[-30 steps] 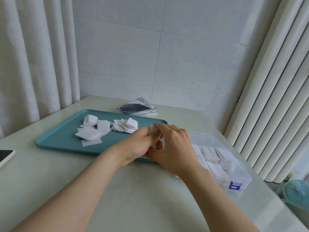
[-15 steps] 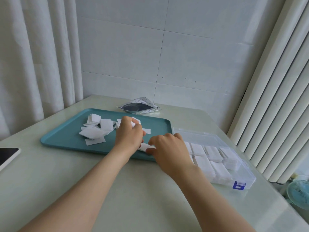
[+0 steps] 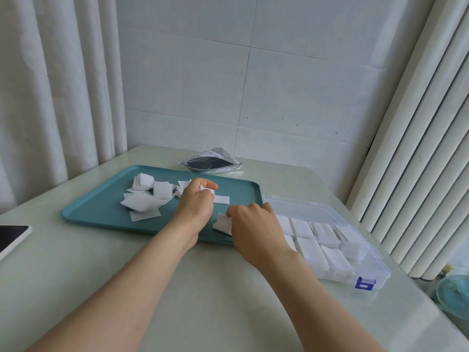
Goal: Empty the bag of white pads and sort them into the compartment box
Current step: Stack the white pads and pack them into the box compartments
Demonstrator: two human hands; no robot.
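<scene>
Looks like someone's home. Curtains [image 3: 50, 97] at 9 o'clock, tiled wall [image 3: 253, 85] at 12, small fan [image 3: 454, 295] at 4.

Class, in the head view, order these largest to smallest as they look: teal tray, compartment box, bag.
1. Teal tray
2. Compartment box, partly hidden behind the right hand
3. Bag, smallest, though farthest from the camera

White square pads [image 3: 143, 200] lie on a teal plastic tray [image 3: 101, 207]; the clear compartment box [image 3: 330, 240] has a blue latch [image 3: 365, 283]; the far bag [image 3: 212, 165] looks silver-grey, perhaps printed.
</scene>
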